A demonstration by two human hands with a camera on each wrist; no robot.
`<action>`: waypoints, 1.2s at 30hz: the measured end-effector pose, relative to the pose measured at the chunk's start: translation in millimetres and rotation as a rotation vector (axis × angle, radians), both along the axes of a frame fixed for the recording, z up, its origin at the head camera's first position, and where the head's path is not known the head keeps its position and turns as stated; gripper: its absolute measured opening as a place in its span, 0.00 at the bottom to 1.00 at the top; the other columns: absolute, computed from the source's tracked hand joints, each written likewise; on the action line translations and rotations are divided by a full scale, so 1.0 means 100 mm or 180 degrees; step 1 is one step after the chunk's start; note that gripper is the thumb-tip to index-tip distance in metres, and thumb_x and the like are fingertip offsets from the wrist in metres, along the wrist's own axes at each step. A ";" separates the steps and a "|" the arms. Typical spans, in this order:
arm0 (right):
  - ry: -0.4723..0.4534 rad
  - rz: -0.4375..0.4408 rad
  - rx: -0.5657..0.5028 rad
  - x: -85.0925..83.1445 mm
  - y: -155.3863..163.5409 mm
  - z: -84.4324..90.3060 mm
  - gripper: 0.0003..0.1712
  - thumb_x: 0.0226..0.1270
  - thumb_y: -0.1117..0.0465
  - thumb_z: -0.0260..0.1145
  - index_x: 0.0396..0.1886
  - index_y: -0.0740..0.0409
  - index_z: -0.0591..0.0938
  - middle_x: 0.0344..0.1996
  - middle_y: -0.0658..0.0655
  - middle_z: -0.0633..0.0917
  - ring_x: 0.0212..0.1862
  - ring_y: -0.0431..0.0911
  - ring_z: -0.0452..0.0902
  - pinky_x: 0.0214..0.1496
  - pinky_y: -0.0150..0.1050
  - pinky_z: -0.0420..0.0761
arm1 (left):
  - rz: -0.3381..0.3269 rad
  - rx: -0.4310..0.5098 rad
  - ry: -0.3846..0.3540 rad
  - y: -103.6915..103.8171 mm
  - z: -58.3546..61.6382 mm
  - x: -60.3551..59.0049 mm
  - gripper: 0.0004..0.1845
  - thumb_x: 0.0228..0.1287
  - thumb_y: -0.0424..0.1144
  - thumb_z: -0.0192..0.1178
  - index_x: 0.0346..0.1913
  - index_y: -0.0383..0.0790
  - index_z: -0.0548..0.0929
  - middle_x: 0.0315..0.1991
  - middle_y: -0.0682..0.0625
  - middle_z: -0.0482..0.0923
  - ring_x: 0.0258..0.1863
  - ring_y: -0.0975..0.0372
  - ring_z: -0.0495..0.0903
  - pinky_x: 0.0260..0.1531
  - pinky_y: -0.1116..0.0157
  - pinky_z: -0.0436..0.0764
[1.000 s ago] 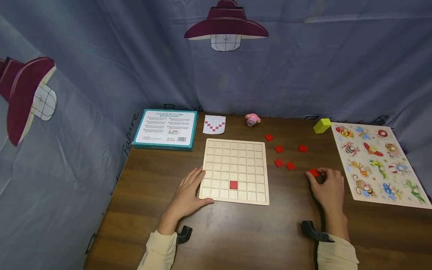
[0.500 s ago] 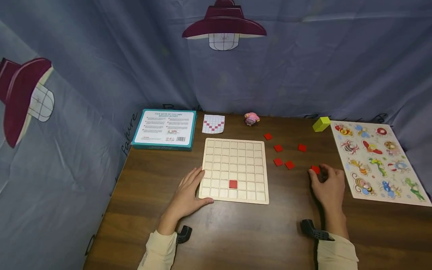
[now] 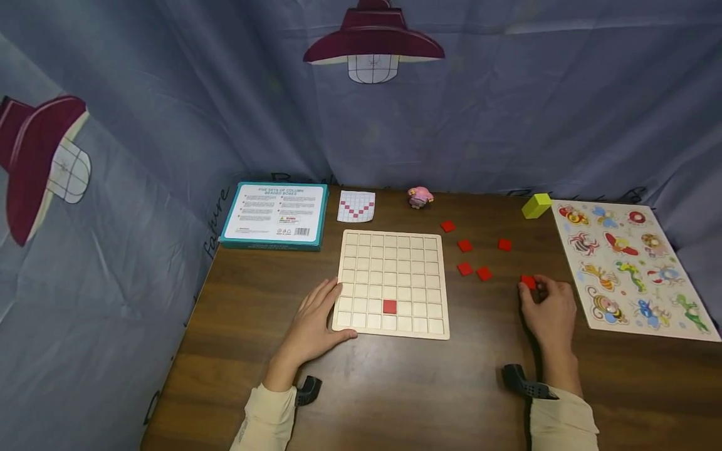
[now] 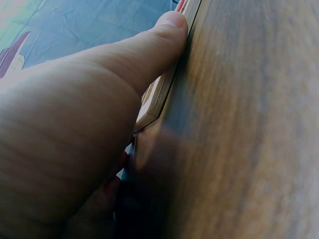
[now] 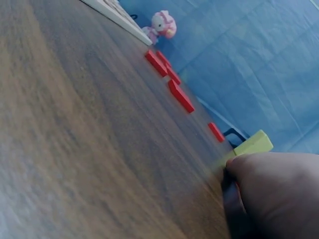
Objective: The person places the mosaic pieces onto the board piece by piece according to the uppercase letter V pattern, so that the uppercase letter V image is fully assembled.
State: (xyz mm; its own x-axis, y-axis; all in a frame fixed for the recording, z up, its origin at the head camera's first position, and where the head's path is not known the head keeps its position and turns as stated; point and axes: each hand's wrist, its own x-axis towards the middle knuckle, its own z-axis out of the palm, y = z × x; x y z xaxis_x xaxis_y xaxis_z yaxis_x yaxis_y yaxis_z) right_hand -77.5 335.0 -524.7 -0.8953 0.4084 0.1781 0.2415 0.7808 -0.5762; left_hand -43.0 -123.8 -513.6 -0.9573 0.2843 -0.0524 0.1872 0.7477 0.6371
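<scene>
A pale wooden board [image 3: 417,335] with a grid of square recesses lies on the table, one red tile [image 3: 390,307] set in a lower recess. My left hand [image 3: 309,329] rests at its lower left corner, fingers fairly straight along the left side and thumb against the front edge [image 4: 157,107]. Further right, my right hand [image 3: 549,310] pinches a red square tile [image 3: 528,281] between thumb and fingers, low over the table. In the right wrist view the hand itself hides most of that tile. Several loose red tiles [image 3: 484,274] lie between board and right hand.
Behind the board are a pattern card [image 3: 356,207] with a pink V of squares and a pink toy figure [image 3: 420,197]. A teal-edged box [image 3: 274,216] lies back left. A yellow-green block [image 3: 536,205] stands beside an insect picture board [image 3: 637,269] at right.
My right hand has shifted slightly away from me and to the right with the red tile. The left hand stays at the board's corner.
</scene>
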 end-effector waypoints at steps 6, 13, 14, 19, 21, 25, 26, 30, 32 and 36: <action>0.0024 0.0027 0.0025 0.00 -0.01 0.00 0.24 0.70 0.57 0.67 0.56 0.73 0.80 0.46 0.72 0.76 0.50 0.65 0.70 0.54 0.60 0.67 | 0.0006 -0.0007 -0.0090 0.00 0.01 0.00 0.57 0.53 0.61 0.75 0.81 0.44 0.59 0.82 0.48 0.55 0.83 0.51 0.49 0.80 0.43 0.51; 0.0376 0.0147 0.0088 -0.02 -0.12 -0.01 0.23 0.67 0.58 0.71 0.53 0.72 0.82 0.43 0.70 0.77 0.48 0.64 0.72 0.52 0.59 0.69 | 0.0008 0.0021 -0.0038 0.01 0.03 0.00 0.57 0.53 0.61 0.76 0.80 0.43 0.60 0.82 0.47 0.56 0.83 0.50 0.50 0.78 0.41 0.53; 0.0402 0.0179 0.0107 -0.03 -0.14 -0.01 0.23 0.66 0.57 0.72 0.53 0.71 0.82 0.43 0.70 0.77 0.48 0.64 0.72 0.51 0.59 0.69 | 0.0006 0.0035 -0.0007 0.01 0.03 0.00 0.57 0.52 0.60 0.76 0.80 0.42 0.60 0.81 0.47 0.56 0.82 0.49 0.51 0.78 0.41 0.53; 0.0475 0.0322 0.0140 -0.06 -0.29 0.02 0.23 0.65 0.57 0.73 0.52 0.71 0.83 0.42 0.69 0.76 0.45 0.62 0.73 0.48 0.57 0.69 | 0.0001 0.0034 0.0035 0.01 0.02 -0.01 0.57 0.52 0.60 0.76 0.80 0.42 0.61 0.81 0.46 0.57 0.82 0.48 0.51 0.78 0.40 0.54; 0.0521 0.0391 0.0137 -0.07 -0.36 0.03 0.23 0.65 0.58 0.73 0.51 0.72 0.83 0.41 0.68 0.76 0.45 0.62 0.73 0.47 0.56 0.69 | 0.0006 0.0025 0.0019 0.01 0.02 -0.02 0.57 0.52 0.61 0.76 0.80 0.42 0.60 0.82 0.46 0.56 0.82 0.49 0.51 0.78 0.41 0.53; 0.0615 0.0579 0.0125 -0.07 -0.56 0.05 0.22 0.63 0.59 0.75 0.49 0.73 0.84 0.39 0.68 0.76 0.43 0.61 0.73 0.44 0.54 0.70 | 0.0009 0.0029 -0.0016 0.00 0.01 -0.01 0.57 0.52 0.61 0.76 0.80 0.42 0.59 0.82 0.47 0.55 0.83 0.49 0.50 0.79 0.42 0.53; 0.0639 0.0635 0.0121 -0.07 -0.62 0.06 0.22 0.63 0.59 0.75 0.49 0.73 0.84 0.39 0.67 0.76 0.43 0.60 0.73 0.44 0.54 0.70 | 0.0011 0.0020 -0.0045 -0.01 0.01 -0.01 0.58 0.52 0.62 0.75 0.81 0.43 0.59 0.82 0.48 0.55 0.83 0.50 0.49 0.79 0.42 0.52; 0.0737 0.0847 0.0081 -0.06 -0.90 0.07 0.22 0.62 0.59 0.76 0.47 0.73 0.84 0.38 0.67 0.77 0.41 0.59 0.73 0.42 0.52 0.72 | -0.0003 0.0012 -0.0069 -0.02 0.00 0.00 0.58 0.53 0.62 0.75 0.81 0.43 0.58 0.82 0.48 0.54 0.83 0.51 0.48 0.79 0.42 0.52; 0.0765 0.0937 0.0054 -0.05 -1.05 0.08 0.22 0.60 0.59 0.76 0.47 0.72 0.85 0.37 0.66 0.77 0.41 0.58 0.73 0.42 0.52 0.72 | -0.0014 -0.0006 -0.0083 -0.02 0.00 -0.01 0.58 0.53 0.62 0.75 0.81 0.43 0.58 0.82 0.48 0.54 0.83 0.51 0.48 0.80 0.43 0.51; 0.0714 0.1128 0.0000 -0.02 -1.35 0.09 0.22 0.59 0.58 0.78 0.47 0.68 0.85 0.36 0.63 0.77 0.40 0.56 0.73 0.41 0.49 0.73 | -0.0011 -0.0007 -0.0095 -0.01 0.00 -0.01 0.58 0.53 0.61 0.75 0.81 0.43 0.58 0.82 0.48 0.54 0.83 0.51 0.48 0.80 0.43 0.51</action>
State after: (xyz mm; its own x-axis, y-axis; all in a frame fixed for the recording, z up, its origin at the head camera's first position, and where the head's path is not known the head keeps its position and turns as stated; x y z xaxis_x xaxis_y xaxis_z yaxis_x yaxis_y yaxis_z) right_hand -79.3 200.0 -515.8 -0.9194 0.0821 0.3845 -0.1734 0.7930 -0.5840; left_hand -43.6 -125.3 -513.5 -0.9543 0.2876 -0.0815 0.1708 0.7484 0.6409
